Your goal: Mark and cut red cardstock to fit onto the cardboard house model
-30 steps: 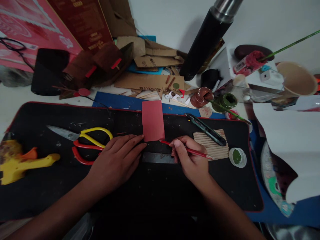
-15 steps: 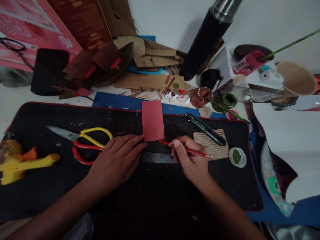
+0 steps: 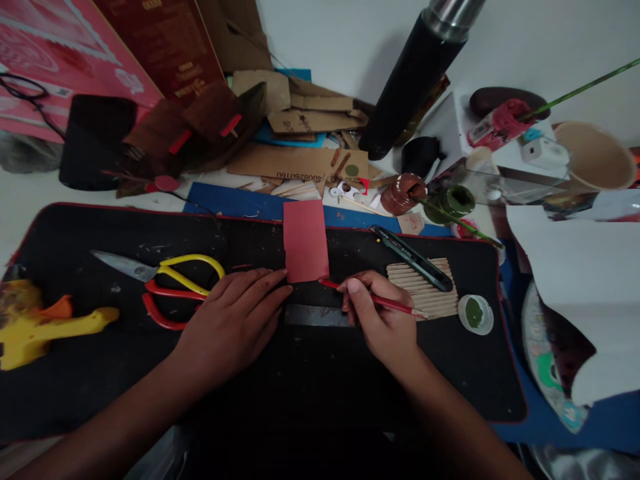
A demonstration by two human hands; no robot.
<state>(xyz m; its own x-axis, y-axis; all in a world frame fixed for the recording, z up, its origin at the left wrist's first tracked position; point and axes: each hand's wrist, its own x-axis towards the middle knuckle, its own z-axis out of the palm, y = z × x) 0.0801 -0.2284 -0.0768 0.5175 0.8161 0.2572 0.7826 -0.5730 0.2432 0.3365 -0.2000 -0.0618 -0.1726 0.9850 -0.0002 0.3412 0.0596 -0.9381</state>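
Paper (image 3: 306,240) lies on mat (image 3: 320,380), between scissors (image 3: 165,270) left and knife (image 3: 413,260) right. Strip (image 3: 317,316) before paper. Knife partly on cardboard (image 3: 437,301).

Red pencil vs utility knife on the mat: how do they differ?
The red pencil is gripped in the right hand; the utility knife lies unheld, partly on corrugated cardboard. The pencil is red, the knife mostly dark. The pencil is slimmer than the knife. Both slant downward to the right in the view.
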